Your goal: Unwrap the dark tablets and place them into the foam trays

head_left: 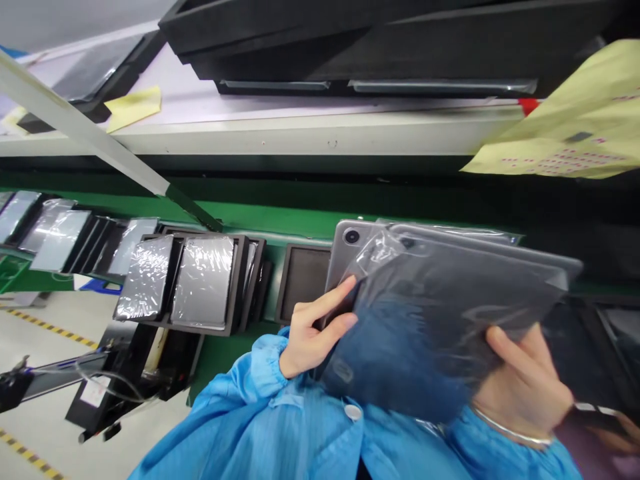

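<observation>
A dark grey tablet (420,320) in clear plastic film is held in front of my chest, its back and camera towards me. Behind it sits at least one more grey tablet (342,250), its round camera showing at the upper left. My left hand (313,330) grips the left edge, with thumb and forefinger on either side of the tablets. At the lower right, my right hand (525,377) pinches the film-wrapped tablet, thumb on top and other fingers partly hidden behind. A dark tray (303,283) lies on the bench just left of the tablets, partly covered by them.
Stacked black trays (243,287) of film-wrapped tablets stand on the green bench (260,215) to the left. Above runs a white shelf (300,137) bearing black trays (350,40). A yellow sheet (565,133) hangs at the right. A slanted white post (85,123) crosses the left.
</observation>
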### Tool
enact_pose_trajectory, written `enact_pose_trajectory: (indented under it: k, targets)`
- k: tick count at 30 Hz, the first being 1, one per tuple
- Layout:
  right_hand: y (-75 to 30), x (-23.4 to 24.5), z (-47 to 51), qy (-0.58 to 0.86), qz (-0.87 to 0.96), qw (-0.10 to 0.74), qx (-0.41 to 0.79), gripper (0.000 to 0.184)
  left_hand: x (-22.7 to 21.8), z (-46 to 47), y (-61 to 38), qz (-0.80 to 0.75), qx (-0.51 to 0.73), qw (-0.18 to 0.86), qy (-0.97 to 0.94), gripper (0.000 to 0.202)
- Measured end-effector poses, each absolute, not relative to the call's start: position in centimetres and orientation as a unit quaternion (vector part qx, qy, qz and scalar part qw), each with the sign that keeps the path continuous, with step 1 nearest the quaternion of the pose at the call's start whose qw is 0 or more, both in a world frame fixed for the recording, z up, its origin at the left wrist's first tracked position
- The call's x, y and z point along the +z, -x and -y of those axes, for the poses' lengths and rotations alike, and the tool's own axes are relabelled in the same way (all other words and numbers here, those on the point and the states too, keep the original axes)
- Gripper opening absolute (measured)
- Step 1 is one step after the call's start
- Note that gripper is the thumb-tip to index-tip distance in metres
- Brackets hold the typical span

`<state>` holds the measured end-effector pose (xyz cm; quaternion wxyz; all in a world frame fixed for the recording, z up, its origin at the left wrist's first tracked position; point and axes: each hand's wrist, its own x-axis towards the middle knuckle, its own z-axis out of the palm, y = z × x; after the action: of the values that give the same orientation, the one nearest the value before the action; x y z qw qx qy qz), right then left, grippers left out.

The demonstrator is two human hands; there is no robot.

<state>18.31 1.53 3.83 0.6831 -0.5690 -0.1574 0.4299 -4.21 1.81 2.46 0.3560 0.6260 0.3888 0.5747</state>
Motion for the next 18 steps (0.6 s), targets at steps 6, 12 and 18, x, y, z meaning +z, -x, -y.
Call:
enact_pose_trajectory:
  k: [6, 12, 18]
  targets:
    - [-17.8, 3.8, -1.2, 0.543, 0.181, 0.677, 0.461, 0.058, 2.1, -1.2, 4.1, -0.399, 0.548, 0.427, -0.599, 0.079]
    - [-17.8, 3.7, -0.5, 0.553, 0.195, 0.670, 0.455, 0.059, 2.0, -0.7, 4.0, -0.404, 0.536, 0.466, -0.577, 0.089]
    - [-17.5, 4.3, -0.1, 0.557, 0.186, 0.680, 0.440, 0.058, 1.2, -0.5, 4.1, -0.383, 0.535, 0.483, -0.578, 0.086]
